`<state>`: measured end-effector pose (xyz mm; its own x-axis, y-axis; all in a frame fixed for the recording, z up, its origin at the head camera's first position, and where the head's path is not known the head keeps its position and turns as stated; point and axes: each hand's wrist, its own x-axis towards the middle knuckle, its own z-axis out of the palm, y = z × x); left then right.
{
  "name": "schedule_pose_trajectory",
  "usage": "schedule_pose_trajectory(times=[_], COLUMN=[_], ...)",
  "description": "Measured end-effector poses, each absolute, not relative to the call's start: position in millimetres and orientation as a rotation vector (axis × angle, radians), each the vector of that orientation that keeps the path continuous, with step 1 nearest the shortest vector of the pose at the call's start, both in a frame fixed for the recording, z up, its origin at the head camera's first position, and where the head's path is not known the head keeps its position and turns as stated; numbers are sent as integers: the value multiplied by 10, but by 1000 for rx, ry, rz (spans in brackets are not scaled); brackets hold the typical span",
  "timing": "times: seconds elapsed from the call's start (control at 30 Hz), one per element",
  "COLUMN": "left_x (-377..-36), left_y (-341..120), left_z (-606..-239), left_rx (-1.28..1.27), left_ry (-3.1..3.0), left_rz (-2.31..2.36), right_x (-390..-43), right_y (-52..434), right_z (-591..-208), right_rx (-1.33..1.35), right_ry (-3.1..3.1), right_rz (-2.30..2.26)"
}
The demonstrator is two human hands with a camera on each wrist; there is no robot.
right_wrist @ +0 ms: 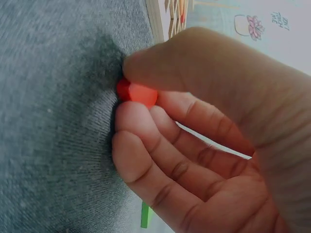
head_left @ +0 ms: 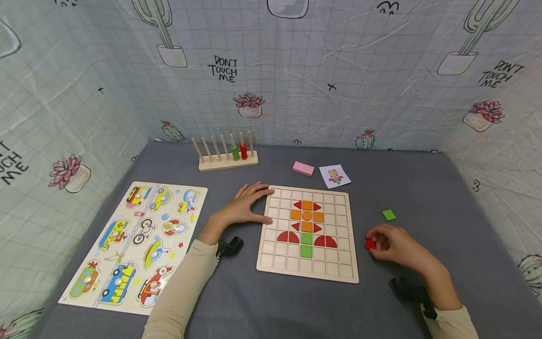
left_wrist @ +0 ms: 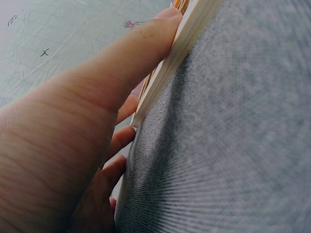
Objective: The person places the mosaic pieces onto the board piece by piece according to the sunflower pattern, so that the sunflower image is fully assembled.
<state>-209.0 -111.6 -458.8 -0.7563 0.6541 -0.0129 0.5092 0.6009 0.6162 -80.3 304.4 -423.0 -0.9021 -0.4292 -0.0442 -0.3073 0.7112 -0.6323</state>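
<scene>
While the left hand point(head_left: 243, 207) lay flat against the 9 o'clock edge of the wooden grid board point(head_left: 308, 270), fingers straight and thumb along the rim, the right hand point(head_left: 395, 245) worked off the board's 3 o'clock side. Its grip was closed on a small red piece point(head_left: 370, 244) — pinched between thumb and fingertips point(right_wrist: 141, 114), low on the grey desk point(head_left: 444, 197) and touching or nearly touching the cloth.

Board already carried a pattern near its centre: orange squares, red triangles and half-rounds, a green stem of two squares. A loose green square point(head_left: 388, 215) sat on the desk at 1 o'clock of the right hand, apart from it.

Handling, as judged: red piece looked like painted wood — light, stiff, smooth-faced, thin. Little edge to catch; a pinch across opposite sides seemed the sound hold, since the flat faces could slip. Not fragile. The board looked rigid and light enough to slide on the cloth, so the flat bracing hand made sense.

Elsewhere: pink block point(head_left: 303, 168) and a picture card point(head_left: 335, 176) at 12 o'clock of the board; peg rack point(head_left: 227, 160) with green and red beads farther back; vehicle puzzle point(head_left: 137, 245) at 9 o'clock.
</scene>
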Motion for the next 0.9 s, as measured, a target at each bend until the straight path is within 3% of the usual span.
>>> schedule_pose_trajectory(times=[0.9], left_x=[-2088], left_y=[-1116], left_z=[-4574], left_rx=[965], left_ry=[2587], left_rz=[886], right_x=[-744], right_y=[2572], right_z=[-4169], right_rx=[-902], right_ry=[2628], right_rz=[-1043])
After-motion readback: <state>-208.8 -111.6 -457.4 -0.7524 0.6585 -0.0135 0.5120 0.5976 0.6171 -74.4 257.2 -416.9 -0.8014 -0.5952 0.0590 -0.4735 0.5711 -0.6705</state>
